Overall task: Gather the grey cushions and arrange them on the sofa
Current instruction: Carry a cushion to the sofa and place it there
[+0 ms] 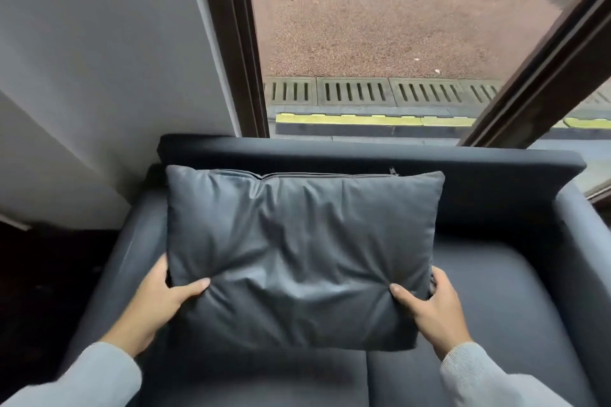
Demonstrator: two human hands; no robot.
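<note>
a: where is the grey cushion (pixel 297 251)?
b: in the frame's centre, over the dark sofa (pixel 496 291). the left hand (pixel 158 304) and right hand (pixel 433 311) grasp its lower corners.
a: its surface?
b: smooth, wrinkled, rectangular, zipper on top.

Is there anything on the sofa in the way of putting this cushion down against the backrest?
Nothing visible. Both hands, left and right, hold the grey cushion by its lower corners above the sofa. The seat and backrest that show around it are bare; what the cushion covers cannot be seen.
</note>
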